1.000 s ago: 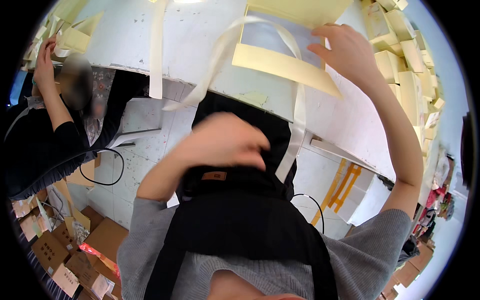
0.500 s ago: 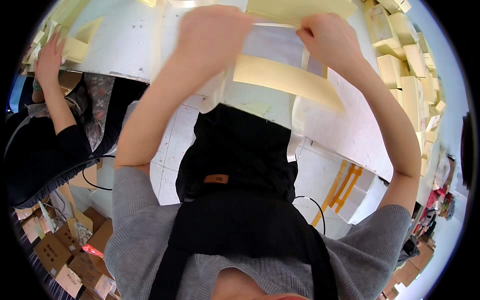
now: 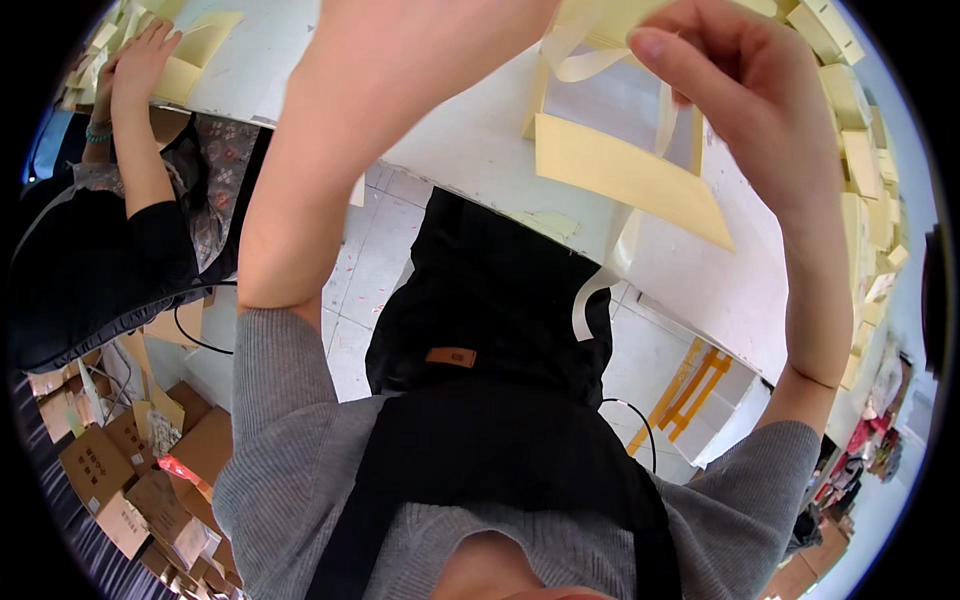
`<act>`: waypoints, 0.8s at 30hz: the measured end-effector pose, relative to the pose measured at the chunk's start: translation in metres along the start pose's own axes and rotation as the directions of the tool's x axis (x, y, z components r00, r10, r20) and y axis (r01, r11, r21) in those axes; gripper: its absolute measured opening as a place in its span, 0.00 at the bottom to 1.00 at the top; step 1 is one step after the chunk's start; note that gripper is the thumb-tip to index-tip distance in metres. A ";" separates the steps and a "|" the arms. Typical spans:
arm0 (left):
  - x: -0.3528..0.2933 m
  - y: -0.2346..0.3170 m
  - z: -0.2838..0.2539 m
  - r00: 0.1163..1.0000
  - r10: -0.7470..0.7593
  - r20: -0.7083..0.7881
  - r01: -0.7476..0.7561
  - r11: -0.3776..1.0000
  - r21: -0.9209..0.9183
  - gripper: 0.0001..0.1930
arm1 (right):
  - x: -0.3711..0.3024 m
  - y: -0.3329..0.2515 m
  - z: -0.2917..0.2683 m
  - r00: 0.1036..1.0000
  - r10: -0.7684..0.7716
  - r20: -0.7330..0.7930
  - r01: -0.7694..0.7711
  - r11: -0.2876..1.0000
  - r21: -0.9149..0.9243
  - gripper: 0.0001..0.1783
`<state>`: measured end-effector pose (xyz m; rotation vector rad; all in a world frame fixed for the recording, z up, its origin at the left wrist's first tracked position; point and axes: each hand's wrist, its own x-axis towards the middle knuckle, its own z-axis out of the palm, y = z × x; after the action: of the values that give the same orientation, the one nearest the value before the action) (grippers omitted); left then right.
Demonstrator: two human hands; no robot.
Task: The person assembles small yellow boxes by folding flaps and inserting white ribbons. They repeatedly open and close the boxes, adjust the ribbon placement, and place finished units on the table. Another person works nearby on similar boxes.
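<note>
A pale yellow box (image 3: pixel 625 165) with a wide flap toward me lies at the table's near side, a translucent greyish panel (image 3: pixel 605 100) showing inside its frame. A cream ribbon (image 3: pixel 590 68) loops over its far side, and part of it hangs down across the panel. My right hand (image 3: pixel 755 95) is above the box's right side, thumb and fingers closed on the ribbon. My left hand (image 3: pixel 450 35) reaches up and across to the box's far left; the upper edge cuts off its fingers. Another ribbon length (image 3: pixel 620 255) droops over the table edge.
The white table (image 3: pixel 450 150) spans the top. Yellow boxes (image 3: pixel 860 150) are piled along the right. At the far left, a co-worker's hands (image 3: pixel 140 70) touch another yellow box (image 3: pixel 205 55). Cardboard boxes (image 3: pixel 150 480) stand at lower left, a yellow-legged stool (image 3: pixel 700 390) under the table.
Both hands have moved up and apart; the left has gone partly out of view. A ribbon loop now shows above the panel. The box appears farther right in the view.
</note>
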<state>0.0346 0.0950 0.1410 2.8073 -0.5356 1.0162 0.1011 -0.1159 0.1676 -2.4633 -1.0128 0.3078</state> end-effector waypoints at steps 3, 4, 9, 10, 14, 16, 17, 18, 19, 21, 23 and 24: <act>0.017 0.012 0.010 0.991 -0.090 -0.101 0.100 0.990 0.096 0.05 | -0.010 0.001 0.020 0.974 -0.198 0.109 0.099 0.808 0.580 0.29; 0.018 0.019 0.028 0.970 -0.062 -0.233 0.084 0.992 0.089 0.05 | -0.012 0.006 0.039 0.977 -0.212 0.023 0.082 0.474 0.877 0.31; 0.010 0.029 0.068 0.958 0.013 -0.285 -0.063 0.984 -0.166 0.07 | 0.026 0.047 0.033 0.993 0.035 0.116 -0.120 0.146 0.982 0.25; 0.008 0.026 0.069 0.966 0.021 -0.259 -0.086 0.967 -0.240 0.07 | 0.034 0.061 0.042 0.985 0.143 0.092 -0.121 0.203 0.972 0.24; -0.035 -0.011 0.062 0.994 -0.084 -0.075 0.030 0.838 -0.545 0.20 | 0.039 0.059 0.036 0.932 0.361 0.041 -0.185 0.374 0.909 0.22; -0.069 -0.030 0.061 0.969 -0.154 0.191 0.241 0.742 -0.626 0.24 | 0.043 0.061 0.039 0.944 0.330 -0.002 -0.157 0.455 0.877 0.23; -0.077 -0.020 0.068 0.979 -0.136 0.153 0.203 0.750 -0.629 0.21 | 0.045 0.061 0.042 0.950 0.312 -0.015 -0.150 0.499 0.854 0.24; -0.082 -0.006 0.076 0.986 -0.118 0.115 0.164 0.758 -0.631 0.19 | 0.045 0.059 0.045 0.964 0.267 -0.014 -0.138 0.543 0.829 0.24; -0.085 0.006 0.087 0.993 -0.096 0.071 0.119 0.762 -0.636 0.16 | 0.045 0.056 0.048 0.974 0.227 -0.016 -0.124 0.589 0.798 0.24; -0.092 0.022 0.105 0.988 -0.134 -0.071 0.071 0.823 -0.563 0.12 | 0.043 0.051 0.055 0.981 0.193 0.027 -0.147 0.642 0.753 0.25; -0.091 0.035 0.111 0.973 -0.174 -0.153 0.070 0.851 -0.521 0.09 | 0.039 0.049 0.061 0.972 0.212 0.100 -0.217 0.659 0.720 0.26; -0.092 0.043 0.109 0.965 -0.203 -0.165 0.088 0.847 -0.524 0.09 | 0.038 0.049 0.062 0.972 0.201 0.121 -0.227 0.671 0.706 0.24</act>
<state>0.0188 0.0574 -0.0020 2.1985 -0.4713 0.9568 0.1352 -0.0990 0.0889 -1.8332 -0.4562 0.6813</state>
